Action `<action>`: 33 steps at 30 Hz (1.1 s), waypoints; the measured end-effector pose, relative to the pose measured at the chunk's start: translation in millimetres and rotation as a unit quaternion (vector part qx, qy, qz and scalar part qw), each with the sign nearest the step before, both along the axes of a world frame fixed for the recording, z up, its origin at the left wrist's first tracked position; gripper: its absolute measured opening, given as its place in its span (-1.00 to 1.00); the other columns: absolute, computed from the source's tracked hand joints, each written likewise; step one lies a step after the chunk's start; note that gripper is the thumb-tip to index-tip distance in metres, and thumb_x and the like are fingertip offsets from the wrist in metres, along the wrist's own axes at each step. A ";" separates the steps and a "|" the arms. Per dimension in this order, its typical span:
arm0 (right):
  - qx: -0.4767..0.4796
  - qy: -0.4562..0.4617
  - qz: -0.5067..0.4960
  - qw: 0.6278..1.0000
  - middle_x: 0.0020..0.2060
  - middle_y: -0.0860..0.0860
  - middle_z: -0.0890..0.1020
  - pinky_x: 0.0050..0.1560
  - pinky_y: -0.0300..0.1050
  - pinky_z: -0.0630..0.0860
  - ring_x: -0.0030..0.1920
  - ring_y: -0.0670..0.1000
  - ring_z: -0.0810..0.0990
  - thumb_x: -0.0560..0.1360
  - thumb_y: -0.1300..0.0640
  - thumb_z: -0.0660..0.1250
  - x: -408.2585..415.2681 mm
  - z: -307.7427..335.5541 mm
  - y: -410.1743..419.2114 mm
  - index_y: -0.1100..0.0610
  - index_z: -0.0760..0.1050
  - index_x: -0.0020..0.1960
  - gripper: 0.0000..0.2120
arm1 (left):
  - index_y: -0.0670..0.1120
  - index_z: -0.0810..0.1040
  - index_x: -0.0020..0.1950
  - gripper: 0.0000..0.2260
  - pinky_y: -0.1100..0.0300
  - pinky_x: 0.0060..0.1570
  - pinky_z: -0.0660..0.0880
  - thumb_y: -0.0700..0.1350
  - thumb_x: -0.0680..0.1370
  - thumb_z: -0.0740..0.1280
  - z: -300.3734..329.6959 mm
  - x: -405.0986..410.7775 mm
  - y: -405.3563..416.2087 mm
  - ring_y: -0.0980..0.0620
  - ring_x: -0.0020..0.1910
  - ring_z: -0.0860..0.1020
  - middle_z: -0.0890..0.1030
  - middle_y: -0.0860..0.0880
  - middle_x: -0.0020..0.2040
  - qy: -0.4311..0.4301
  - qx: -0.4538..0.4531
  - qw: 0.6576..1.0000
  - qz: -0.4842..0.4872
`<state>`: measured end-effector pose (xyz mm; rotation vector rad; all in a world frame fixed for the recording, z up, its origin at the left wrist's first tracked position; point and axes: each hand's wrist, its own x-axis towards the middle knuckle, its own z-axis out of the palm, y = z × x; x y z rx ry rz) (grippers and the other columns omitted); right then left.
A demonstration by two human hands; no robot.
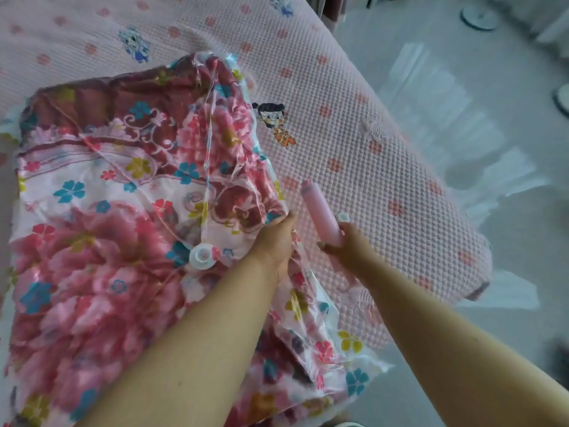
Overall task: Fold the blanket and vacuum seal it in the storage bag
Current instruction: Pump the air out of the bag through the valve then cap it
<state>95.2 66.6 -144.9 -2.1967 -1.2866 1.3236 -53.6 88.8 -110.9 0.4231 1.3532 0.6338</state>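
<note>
Both hands were kept busy, a little apart. By the left hand (277, 241) the right edge of the clear plastic storage bag (215, 124) was gripped, with the folded floral pink-and-maroon blanket (101, 229) already stuffed inside. A pink cylindrical pump (320, 211) was held by the right hand (348, 248), just beside the bag. Bag and blanket were laid on a pink bumpy-textured bedspread (354, 149), the bag's round white valve (201, 256) facing up, near the left hand.

Storage bag (101, 211) cut off left and bottom; right hand (348, 248) fingers hidden behind pink pump (320, 211).
</note>
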 end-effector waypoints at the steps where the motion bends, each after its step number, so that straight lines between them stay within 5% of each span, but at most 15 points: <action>1: -0.002 -0.017 0.010 1.000 0.01 0.08 0.57 -0.27 -0.03 0.63 -0.21 0.01 0.62 0.48 0.09 0.42 3.7 -10.2 -1.1 0.16 0.31 0.37 -0.46 | -0.10 0.46 0.25 -0.74 0.08 0.16 0.44 0.01 0.63 0.22 -3.4 0.2 -0.7 -0.01 0.12 0.49 0.52 -0.10 0.10 -0.004 -0.011 1.000 -0.003; 4: -0.008 -0.055 0.040 0.998 0.13 0.09 0.56 -0.17 -0.06 0.64 -0.08 0.04 0.62 0.49 0.10 0.39 8.3 -40.8 -0.8 0.16 0.31 0.38 -0.48 | -0.15 0.49 0.14 -0.81 0.01 0.35 0.36 -0.07 0.66 0.18 -16.1 -1.5 -2.4 -0.02 0.13 0.48 0.51 -0.12 0.07 0.007 -0.022 1.000 0.006; 8: 0.010 -0.103 -0.007 0.995 0.22 0.06 0.52 0.02 -0.01 0.58 0.07 0.08 0.57 0.54 0.02 0.32 16.1 -54.3 13.6 0.12 0.36 0.36 -0.56 | -0.18 0.40 0.37 -0.68 0.01 0.24 0.47 -0.09 0.66 0.19 -26.6 -3.6 -3.1 -0.06 0.17 0.55 0.56 -0.15 0.19 0.019 -0.015 1.000 0.019; 14: 0.043 -0.210 0.001 0.977 0.29 0.09 0.41 0.19 0.10 0.51 0.22 0.14 0.48 0.55 0.08 0.31 34.5 -70.6 56.3 0.07 0.32 0.41 -0.55 | -0.13 0.52 0.08 -0.87 0.01 0.12 0.55 -0.13 0.65 0.20 -38.0 -8.5 -1.2 -0.06 0.03 0.61 0.61 -0.17 0.08 -0.002 -0.020 0.999 0.040; 19: -0.041 -0.241 0.032 0.969 0.19 0.18 0.48 0.08 0.07 0.56 0.07 0.18 0.55 0.50 0.12 0.38 38.0 -84.5 74.9 0.18 0.47 0.19 -0.70 | -0.16 0.53 0.07 -0.86 0.04 0.03 0.57 -0.16 0.65 0.20 -33.9 -16.9 -5.5 -0.04 -0.13 0.62 0.63 -0.16 -0.05 -0.033 -0.015 0.998 0.057; 24: 0.013 -0.161 -0.026 0.987 -0.23 0.11 0.63 -0.40 -0.16 0.45 -0.27 0.08 0.60 0.48 0.16 0.34 25.7 -43.5 71.1 0.19 0.51 -0.07 -0.91 | -0.13 0.56 0.02 -0.89 0.23 -0.28 0.53 -0.21 0.62 0.24 -12.3 -45.7 -18.2 0.02 -0.28 0.57 0.63 -0.10 -0.20 0.024 0.060 0.997 0.049; 27: 0.144 -0.060 0.003 0.988 -0.32 -0.03 0.59 -0.33 -0.14 0.52 -0.29 0.03 0.60 0.48 0.14 0.39 -26.1 1.9 63.3 0.14 0.51 -0.15 -0.91 | -0.11 0.57 -0.10 -0.88 0.18 -0.31 0.50 -0.17 0.60 0.28 -4.3 -78.0 -27.2 0.03 -0.33 0.56 0.63 -0.06 -0.29 0.082 0.081 0.989 0.093; 33: 0.286 0.085 0.203 0.933 -0.19 -0.03 0.63 -0.13 -0.27 0.53 -0.16 -0.08 0.60 0.34 0.22 0.53 -140.2 25.2 12.1 0.15 0.63 -0.17 -0.89 | -0.18 0.53 -0.10 -0.70 0.10 -0.19 0.61 -0.04 0.67 0.14 11.1 -117.8 -37.7 0.01 -0.38 0.65 0.65 -0.09 -0.38 -0.090 -0.045 0.974 0.203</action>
